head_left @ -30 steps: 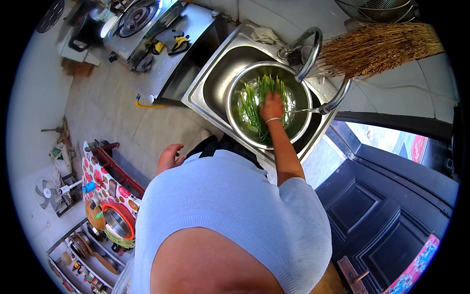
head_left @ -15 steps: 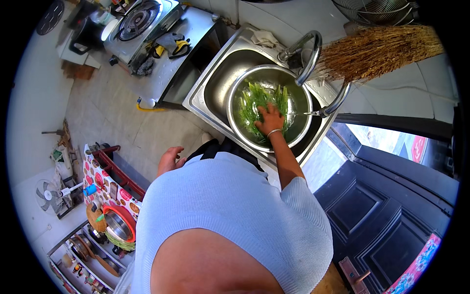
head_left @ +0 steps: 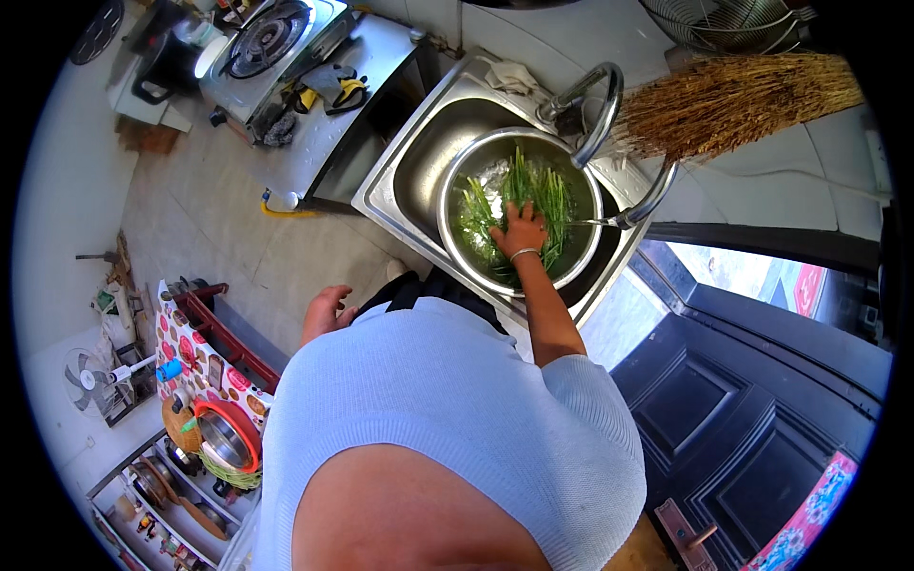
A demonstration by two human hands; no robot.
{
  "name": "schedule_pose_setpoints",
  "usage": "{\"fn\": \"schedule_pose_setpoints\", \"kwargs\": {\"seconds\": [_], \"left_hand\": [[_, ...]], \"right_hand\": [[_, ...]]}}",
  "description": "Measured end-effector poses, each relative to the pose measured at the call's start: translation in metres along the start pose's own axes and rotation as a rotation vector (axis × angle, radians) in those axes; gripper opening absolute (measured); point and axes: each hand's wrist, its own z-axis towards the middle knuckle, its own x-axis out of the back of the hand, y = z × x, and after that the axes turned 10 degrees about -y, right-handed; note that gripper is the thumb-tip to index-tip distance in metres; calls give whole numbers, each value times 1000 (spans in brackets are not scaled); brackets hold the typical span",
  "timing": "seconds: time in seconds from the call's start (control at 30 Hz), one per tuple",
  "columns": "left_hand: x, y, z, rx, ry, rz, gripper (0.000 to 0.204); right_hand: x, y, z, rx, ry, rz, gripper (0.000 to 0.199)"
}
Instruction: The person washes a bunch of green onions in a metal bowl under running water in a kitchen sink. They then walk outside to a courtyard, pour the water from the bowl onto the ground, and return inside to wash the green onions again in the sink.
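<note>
resting palm-down on the greens, right hand (head_left: 522, 228) sits inside the steel bowl (head_left: 447, 233), near its middle. forearm (head_left: 550, 305) runs up and slightly left from the short blue sleeve, over the near rim; wrist roughly straight, pale bracelet (head_left: 524, 253) on it. fingers point away from the body, moderately spread, thumb out to the left; they touch the stalks from above. can't tell if any stems are pinched underneath. left hand (head_left: 327, 312) hangs off to the left by the hip, well apart from the bowl, fingers loosely bent with some gap, nothing visible in them; part of it is hidden. greens (head_left: 550, 195) are long, thin, bright green stalks, loose and fanned out, lying in the bowl left, right and beyond the right hand, tips splayed at the far side, some crossing. bright glints show between them; can't read a water level. bowl is in the sink (head_left: 419, 143), covering part of its basin. chrome tap (head_left: 657, 197) has its nozzle over the bowl's right rim, pointing at the greens.
</note>
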Motion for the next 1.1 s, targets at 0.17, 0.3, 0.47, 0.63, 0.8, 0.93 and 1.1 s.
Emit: {"fn": "schedule_pose_setpoints", "kwargs": {"seconds": [0.17,0.3,0.47,0.63,0.8,0.93,1.1], "left_hand": [[-3,-1,-3,26,39,-33,35],[1,2,-2,-1,24,-19,35],[3,2,0,-71,21,-21,36],[2,-5,-2,-74,34,-17,36],[1,-7,-3,-36,24,-28,36],[-1,-4,-4,-41,40,-27,36],[-2,0,0,-58,72,-12,35]], "right_hand": [[3,20,5,275,174,213,63],[10,30,24,142,340,228,54],[9,14,29,-6,330,112,53],[11,11,14,136,105,-69,43],[17,27,8,117,49,-41,42],[22,23,15,-13,293,81,66],[11,11,16,-25,-103,-3,95]]}}
